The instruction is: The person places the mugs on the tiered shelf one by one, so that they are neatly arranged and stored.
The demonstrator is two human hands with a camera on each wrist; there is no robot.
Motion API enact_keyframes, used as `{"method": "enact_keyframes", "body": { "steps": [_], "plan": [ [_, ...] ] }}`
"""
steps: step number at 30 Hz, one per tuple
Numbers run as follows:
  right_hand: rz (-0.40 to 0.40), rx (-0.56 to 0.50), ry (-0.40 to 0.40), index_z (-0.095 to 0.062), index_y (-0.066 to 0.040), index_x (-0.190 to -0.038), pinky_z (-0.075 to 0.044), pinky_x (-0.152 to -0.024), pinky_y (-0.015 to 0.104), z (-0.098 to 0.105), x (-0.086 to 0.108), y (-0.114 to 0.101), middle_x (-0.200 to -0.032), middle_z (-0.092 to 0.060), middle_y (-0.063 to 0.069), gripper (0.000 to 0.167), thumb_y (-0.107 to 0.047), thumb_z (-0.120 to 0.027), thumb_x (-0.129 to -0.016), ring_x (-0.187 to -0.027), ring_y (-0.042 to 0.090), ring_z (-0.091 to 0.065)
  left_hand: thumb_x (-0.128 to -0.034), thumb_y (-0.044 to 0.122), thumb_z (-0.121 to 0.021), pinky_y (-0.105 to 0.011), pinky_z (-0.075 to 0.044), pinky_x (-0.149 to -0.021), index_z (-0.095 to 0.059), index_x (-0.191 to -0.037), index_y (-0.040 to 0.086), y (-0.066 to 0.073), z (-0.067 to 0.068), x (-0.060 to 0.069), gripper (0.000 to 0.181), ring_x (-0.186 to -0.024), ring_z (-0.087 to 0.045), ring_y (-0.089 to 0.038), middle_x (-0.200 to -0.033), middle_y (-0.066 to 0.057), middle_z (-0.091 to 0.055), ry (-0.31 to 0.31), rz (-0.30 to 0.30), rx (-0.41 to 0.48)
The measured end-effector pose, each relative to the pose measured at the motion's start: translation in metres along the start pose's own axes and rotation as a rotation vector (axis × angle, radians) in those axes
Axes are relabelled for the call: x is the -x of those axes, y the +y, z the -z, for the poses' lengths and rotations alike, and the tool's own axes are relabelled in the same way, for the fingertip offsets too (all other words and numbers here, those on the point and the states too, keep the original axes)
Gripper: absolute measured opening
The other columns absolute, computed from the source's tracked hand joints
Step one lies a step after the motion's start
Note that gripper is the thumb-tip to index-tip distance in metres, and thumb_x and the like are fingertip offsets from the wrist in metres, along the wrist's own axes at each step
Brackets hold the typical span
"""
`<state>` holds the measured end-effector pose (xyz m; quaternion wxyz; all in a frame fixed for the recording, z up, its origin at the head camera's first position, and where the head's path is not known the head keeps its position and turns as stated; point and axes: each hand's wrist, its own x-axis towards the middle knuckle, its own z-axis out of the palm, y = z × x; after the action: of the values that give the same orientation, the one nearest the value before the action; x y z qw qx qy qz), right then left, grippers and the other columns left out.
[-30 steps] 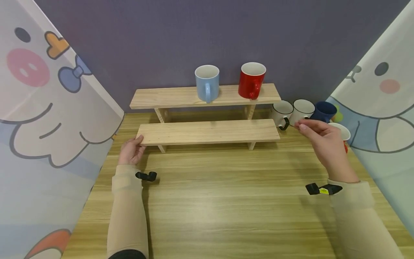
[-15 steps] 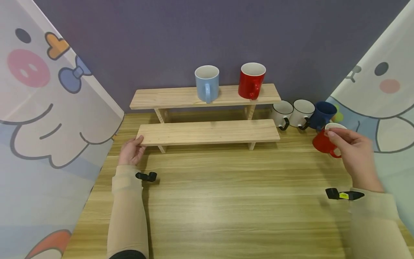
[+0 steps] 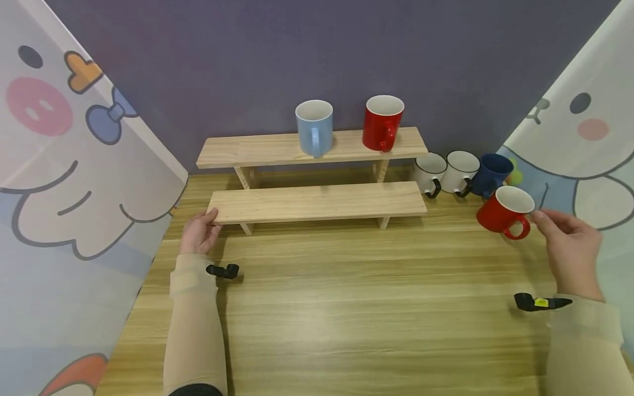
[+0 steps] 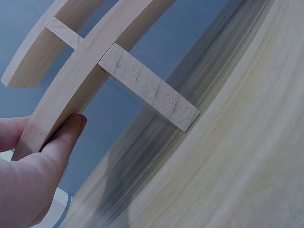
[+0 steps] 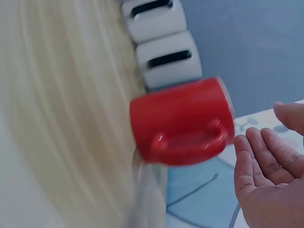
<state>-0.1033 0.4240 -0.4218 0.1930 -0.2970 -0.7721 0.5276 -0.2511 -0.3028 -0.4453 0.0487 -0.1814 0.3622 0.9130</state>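
Observation:
My left hand (image 3: pixel 200 232) pinches the left end of the lower board of a two-tier wooden shelf (image 3: pixel 317 202); the left wrist view shows the thumb and a finger (image 4: pixel 69 130) on opposite faces of the board. At the right, my right hand (image 3: pixel 572 250) is beside a red mug (image 3: pixel 497 215) that stands on the table with its handle towards me. In the right wrist view its fingers (image 5: pixel 244 173) are loosely bent near the mug's rim, with nothing between them and the thumb. Whether a fingertip touches the mug I cannot tell.
On the upper board stand a light blue mug (image 3: pixel 315 129) and another red mug (image 3: pixel 382 124). Behind the lone red mug, two white mugs with black handles (image 3: pixel 430 173) and a dark blue mug (image 3: pixel 491 173) stand in a row. Printed panels (image 3: pixel 594 165) flank the table (image 3: pixel 346 297).
My right hand has moved right and a little down, past the red mug, which now shows fully. My left hand keeps its hold on the shelf. The mugs have stayed put.

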Motion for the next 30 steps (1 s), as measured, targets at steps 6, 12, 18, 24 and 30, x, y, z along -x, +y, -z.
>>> {"method": "enact_keyframes", "body": {
  "steps": [6, 12, 18, 24, 30],
  "plan": [
    [-0.019, 0.042, -0.126, -0.069, -0.029, -0.114, -0.041, -0.065, 0.011, 0.01, -0.01, 0.016, -0.091, -0.062, -0.026, 0.026, -0.045, -0.073, -0.094, -0.091, 0.001, -0.051, -0.1029, -0.003, -0.056, -0.026, -0.05, -0.099, -0.023, -0.156, -0.001, -0.001, -0.001, -0.001, 0.062, -0.104, -0.065, -0.019, -0.119, -0.013, -0.055, 0.006, -0.008, -0.01],
    [0.021, 0.248, -0.28, -0.065, -0.013, -0.126, -0.046, -0.088, 0.035, 0.012, -0.023, 0.026, -0.086, -0.057, -0.035, 0.05, -0.054, -0.064, -0.097, -0.095, 0.004, -0.046, -0.1029, -0.003, -0.056, -0.027, -0.05, -0.099, -0.024, -0.155, -0.001, -0.001, 0.0, -0.001, 0.061, -0.106, -0.064, -0.019, -0.123, -0.013, -0.052, 0.003, -0.012, 0.008],
    [0.041, 0.313, -0.44, -0.062, 0.007, -0.13, -0.028, -0.104, 0.077, 0.011, -0.034, 0.028, -0.088, -0.061, -0.03, 0.071, -0.058, -0.055, -0.101, -0.085, -0.01, -0.046, -0.1031, -0.003, -0.056, -0.026, -0.05, -0.099, -0.022, -0.157, -0.001, -0.001, 0.001, -0.001, 0.064, -0.105, -0.065, -0.019, -0.123, -0.013, -0.053, 0.0, -0.016, -0.004],
    [0.087, 0.23, -0.487, -0.064, 0.013, -0.123, -0.054, -0.095, 0.028, 0.007, -0.041, 0.029, -0.089, -0.069, -0.022, 0.061, -0.045, -0.056, -0.105, -0.081, -0.014, -0.058, -0.1032, -0.002, -0.056, -0.026, -0.051, -0.098, -0.021, -0.159, 0.0, -0.001, 0.001, -0.001, 0.066, -0.104, -0.066, -0.019, -0.123, -0.013, -0.053, 0.011, -0.016, -0.017],
    [0.064, -0.033, -0.534, -0.079, -0.02, -0.093, -0.053, -0.067, 0.008, 0.003, -0.042, 0.031, -0.089, -0.072, -0.013, 0.028, -0.027, -0.056, -0.108, -0.082, -0.004, -0.066, -0.103, -0.002, -0.057, -0.026, -0.051, -0.098, -0.022, -0.159, 0.0, -0.001, 0.0, -0.001, 0.066, -0.103, -0.067, -0.018, -0.121, -0.012, -0.055, 0.021, -0.012, -0.024]
  ]
}}
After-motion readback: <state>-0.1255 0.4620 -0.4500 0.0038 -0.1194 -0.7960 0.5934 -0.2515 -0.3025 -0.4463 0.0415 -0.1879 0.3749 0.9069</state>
